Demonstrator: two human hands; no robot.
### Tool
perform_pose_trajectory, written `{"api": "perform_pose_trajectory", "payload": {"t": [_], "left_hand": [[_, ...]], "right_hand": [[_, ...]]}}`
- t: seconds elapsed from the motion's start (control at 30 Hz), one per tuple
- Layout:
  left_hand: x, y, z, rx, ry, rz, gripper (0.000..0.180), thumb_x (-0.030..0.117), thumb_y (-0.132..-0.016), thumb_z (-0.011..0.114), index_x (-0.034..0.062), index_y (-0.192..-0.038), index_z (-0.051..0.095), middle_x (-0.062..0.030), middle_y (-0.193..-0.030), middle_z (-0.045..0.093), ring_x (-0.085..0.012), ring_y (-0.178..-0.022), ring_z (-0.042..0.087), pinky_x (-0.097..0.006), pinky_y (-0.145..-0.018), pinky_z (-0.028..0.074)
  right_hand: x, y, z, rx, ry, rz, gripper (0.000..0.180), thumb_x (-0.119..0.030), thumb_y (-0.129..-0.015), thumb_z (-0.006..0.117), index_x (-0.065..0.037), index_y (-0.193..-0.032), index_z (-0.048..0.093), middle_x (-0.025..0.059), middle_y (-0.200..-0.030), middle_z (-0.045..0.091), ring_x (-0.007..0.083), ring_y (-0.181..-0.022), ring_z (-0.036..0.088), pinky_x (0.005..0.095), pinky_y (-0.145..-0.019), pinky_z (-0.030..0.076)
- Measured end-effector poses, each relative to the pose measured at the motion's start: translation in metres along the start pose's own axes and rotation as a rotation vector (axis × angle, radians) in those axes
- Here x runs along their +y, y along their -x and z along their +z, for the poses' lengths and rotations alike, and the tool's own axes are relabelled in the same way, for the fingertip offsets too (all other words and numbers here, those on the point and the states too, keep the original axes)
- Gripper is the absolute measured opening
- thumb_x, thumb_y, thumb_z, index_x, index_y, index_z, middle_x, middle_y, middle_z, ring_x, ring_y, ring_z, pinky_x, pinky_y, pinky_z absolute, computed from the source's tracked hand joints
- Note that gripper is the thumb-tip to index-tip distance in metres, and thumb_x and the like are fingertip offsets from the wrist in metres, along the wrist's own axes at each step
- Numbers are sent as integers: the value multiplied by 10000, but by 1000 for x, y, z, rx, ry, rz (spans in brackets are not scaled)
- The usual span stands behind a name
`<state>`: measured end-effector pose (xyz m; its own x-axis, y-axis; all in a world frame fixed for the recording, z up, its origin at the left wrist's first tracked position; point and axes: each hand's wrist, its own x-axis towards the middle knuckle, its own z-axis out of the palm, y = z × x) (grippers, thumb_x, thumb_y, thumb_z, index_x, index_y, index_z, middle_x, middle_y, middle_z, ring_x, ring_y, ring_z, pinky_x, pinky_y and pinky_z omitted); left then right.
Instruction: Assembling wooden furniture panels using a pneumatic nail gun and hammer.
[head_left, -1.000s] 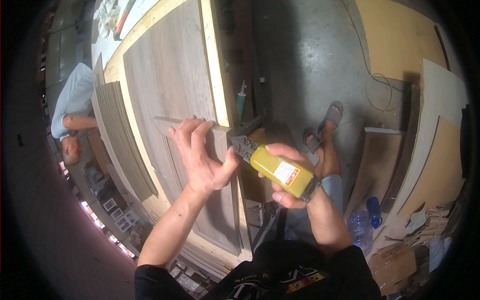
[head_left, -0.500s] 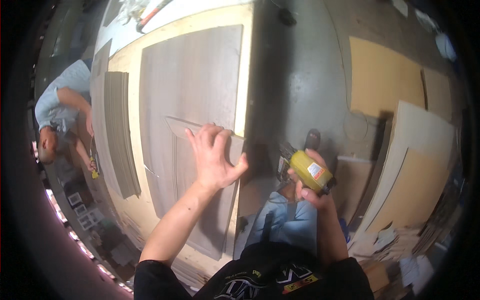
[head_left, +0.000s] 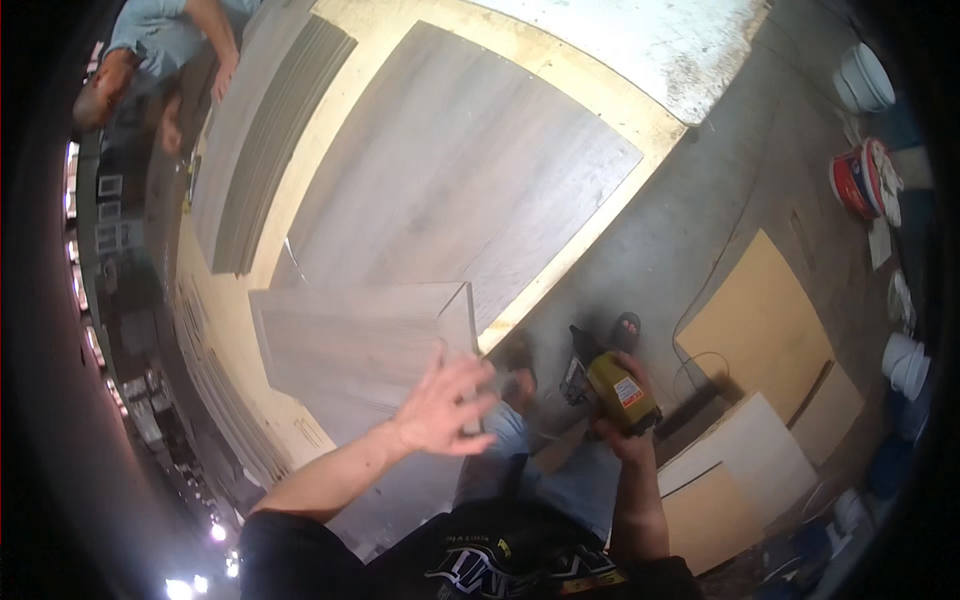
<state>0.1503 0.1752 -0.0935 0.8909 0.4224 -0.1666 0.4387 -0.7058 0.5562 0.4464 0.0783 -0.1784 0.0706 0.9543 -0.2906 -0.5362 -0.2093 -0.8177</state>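
Gripping a yellow power tool [head_left: 620, 392], right hand [head_left: 618, 432]; left hand [head_left: 445, 405] splayed.

Black printed shirt, short sleeves, jeans

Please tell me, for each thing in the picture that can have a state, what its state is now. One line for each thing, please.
Left hand: open, fingers spread, at the near edge of the grey panel.
Right hand: closed around the yellow power tool.
Yellow power tool: held off the table, above the floor.
Grey panel: lying flat on the workbench.
Large grey board: lying flat.
Stack of grey strips: stacked.
Red bucket: standing on the floor.
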Motion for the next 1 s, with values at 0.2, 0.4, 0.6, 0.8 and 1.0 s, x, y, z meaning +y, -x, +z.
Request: {"api": "perform_pose_trajectory", "payload": {"t": [0.2,0.4,0.6,0.8,1.0], "left_hand": [[-17,-69,-13,640,-162,-811,711,322,-765,772,59,-1361,488,-225,-1440,426,-443,-1420,360,-684,-1190,124],[-26,-68,-11,635,-151,-817,563,231,-760,752,55,-1245,524,-168,-1199,483,-384,-1217,473,-669,-1194,121],[-25,-70,-10,636,-144,-816,533,211,-753,744,40,-1217,545,-169,-1186,502,-376,-1204,488,-650,-1201,123],[-27,-72,-11,620,-155,-815,539,208,-745,739,36,-1216,543,-169,-1168,519,-371,-1196,491,-637,-1204,134],[-29,-73,-13,628,-162,-815,560,202,-735,734,44,-1232,531,-165,-1174,526,-369,-1177,497,-632,-1205,148]], "right_hand": [[-4,-23,-46,-154,63,132,1011,-243,-723,891,-21,-1538,334,177,-1328,598,185,-965,643,303,-809,517],[-7,-35,-52,-222,11,205,1082,-182,-724,901,-68,-1571,237,263,-1253,634,163,-649,647,243,-544,501],[-3,-35,-59,-342,196,150,1080,-180,-733,894,-73,-1577,230,283,-1259,623,182,-673,674,240,-589,538],[-9,-31,-40,-336,-25,205,1048,-168,-765,879,-74,-1583,231,304,-1286,604,189,-701,694,244,-606,549],[-29,-31,-18,-306,-157,295,806,-117,-753,805,-38,-1471,449,180,-1306,644,251,-1165,659,308,-874,557]]}}
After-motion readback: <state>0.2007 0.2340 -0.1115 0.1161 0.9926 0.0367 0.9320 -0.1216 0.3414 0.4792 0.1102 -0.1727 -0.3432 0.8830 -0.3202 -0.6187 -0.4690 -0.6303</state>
